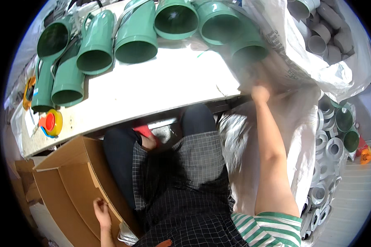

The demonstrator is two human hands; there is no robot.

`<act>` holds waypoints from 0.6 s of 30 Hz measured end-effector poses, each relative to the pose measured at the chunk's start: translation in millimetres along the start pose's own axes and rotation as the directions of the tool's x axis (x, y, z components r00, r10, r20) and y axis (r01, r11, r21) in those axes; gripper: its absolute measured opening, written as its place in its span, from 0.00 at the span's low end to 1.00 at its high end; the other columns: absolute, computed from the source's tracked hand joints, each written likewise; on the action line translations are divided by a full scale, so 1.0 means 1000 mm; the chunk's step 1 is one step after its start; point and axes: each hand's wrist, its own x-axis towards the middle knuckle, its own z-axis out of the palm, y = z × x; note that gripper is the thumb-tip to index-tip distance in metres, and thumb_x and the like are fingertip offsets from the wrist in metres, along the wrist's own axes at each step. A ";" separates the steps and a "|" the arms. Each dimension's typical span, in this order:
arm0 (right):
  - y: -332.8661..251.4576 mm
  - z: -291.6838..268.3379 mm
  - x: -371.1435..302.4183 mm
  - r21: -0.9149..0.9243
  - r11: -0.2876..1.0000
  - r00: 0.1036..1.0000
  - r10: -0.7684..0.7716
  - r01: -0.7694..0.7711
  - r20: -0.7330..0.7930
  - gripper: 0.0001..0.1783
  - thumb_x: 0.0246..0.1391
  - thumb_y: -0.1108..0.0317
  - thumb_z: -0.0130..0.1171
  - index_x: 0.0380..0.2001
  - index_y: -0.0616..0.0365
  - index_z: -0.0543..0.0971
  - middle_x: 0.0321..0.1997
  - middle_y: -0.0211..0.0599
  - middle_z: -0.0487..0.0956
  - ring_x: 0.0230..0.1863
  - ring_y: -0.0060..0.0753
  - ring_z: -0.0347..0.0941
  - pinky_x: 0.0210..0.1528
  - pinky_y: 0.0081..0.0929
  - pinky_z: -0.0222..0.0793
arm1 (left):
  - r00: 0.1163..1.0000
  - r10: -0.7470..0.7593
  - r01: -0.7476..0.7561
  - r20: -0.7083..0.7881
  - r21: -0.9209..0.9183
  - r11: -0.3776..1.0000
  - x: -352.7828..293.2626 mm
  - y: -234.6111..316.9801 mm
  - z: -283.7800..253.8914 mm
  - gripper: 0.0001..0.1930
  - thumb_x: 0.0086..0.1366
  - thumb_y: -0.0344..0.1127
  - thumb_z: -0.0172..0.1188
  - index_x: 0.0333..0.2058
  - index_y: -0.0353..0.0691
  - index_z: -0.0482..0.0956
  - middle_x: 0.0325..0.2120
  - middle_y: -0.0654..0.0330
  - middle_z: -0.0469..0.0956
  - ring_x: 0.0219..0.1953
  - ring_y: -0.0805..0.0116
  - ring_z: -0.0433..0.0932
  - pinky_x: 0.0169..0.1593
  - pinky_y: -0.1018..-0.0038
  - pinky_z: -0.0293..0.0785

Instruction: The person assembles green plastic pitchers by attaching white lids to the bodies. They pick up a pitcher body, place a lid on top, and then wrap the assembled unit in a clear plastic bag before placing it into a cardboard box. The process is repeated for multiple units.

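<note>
My right hand, smeared by motion, reaches to the table's right end, beside a white plastic sack. Just beyond it is a blurred green plastic pitcher-like vessel; whether I touch it cannot be made out. My left hand hangs over the cardboard box at my left, fingers loosely bent and apart, with nothing visible in them. Several similar green vessels, some with handles, lie in a row on the white table, round mouths toward me; one is this green vessel.
A yellow-and-red tape roll sits at the table's left corner. Upper right, a large white bag holds grey pipe fittings. Grey ring-like parts are piled to the right, near a ridged pale surface. My knees are under the table edge.
</note>
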 end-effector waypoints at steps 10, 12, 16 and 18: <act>0.045 0.046 0.015 0.433 0.879 0.953 0.072 -0.201 0.294 0.14 0.49 0.62 0.70 0.34 0.61 0.88 0.28 0.44 0.85 0.32 0.37 0.81 0.39 0.32 0.74 | 0.887 0.456 -0.401 -0.073 0.367 0.840 0.039 0.244 0.078 0.27 0.66 0.26 0.57 0.62 0.34 0.61 0.56 0.51 0.62 0.59 0.59 0.64 0.64 0.65 0.60; 0.040 0.036 0.002 0.620 0.733 0.956 0.152 -0.280 0.251 0.12 0.50 0.66 0.70 0.33 0.64 0.87 0.24 0.37 0.83 0.28 0.28 0.77 0.35 0.27 0.71 | 0.879 0.466 -0.367 -0.103 0.480 0.797 0.038 0.241 0.087 0.30 0.62 0.24 0.60 0.62 0.33 0.61 0.57 0.47 0.57 0.62 0.51 0.61 0.67 0.61 0.57; 0.022 -0.039 -0.039 0.787 0.452 0.895 0.351 -0.421 0.277 0.08 0.55 0.72 0.66 0.34 0.68 0.84 0.25 0.25 0.77 0.28 0.16 0.68 0.32 0.18 0.64 | 0.854 0.502 -0.368 -0.138 0.522 0.769 0.040 0.237 0.101 0.30 0.61 0.21 0.59 0.61 0.33 0.61 0.59 0.44 0.54 0.63 0.46 0.59 0.68 0.59 0.54; 0.001 -0.090 -0.060 0.860 0.416 0.951 0.210 -0.297 0.226 0.08 0.55 0.72 0.67 0.35 0.68 0.82 0.28 0.28 0.76 0.30 0.17 0.68 0.35 0.18 0.63 | 0.855 0.502 -0.378 -0.126 0.511 0.772 0.038 0.237 0.104 0.31 0.60 0.21 0.59 0.62 0.32 0.59 0.59 0.42 0.53 0.63 0.43 0.59 0.68 0.56 0.54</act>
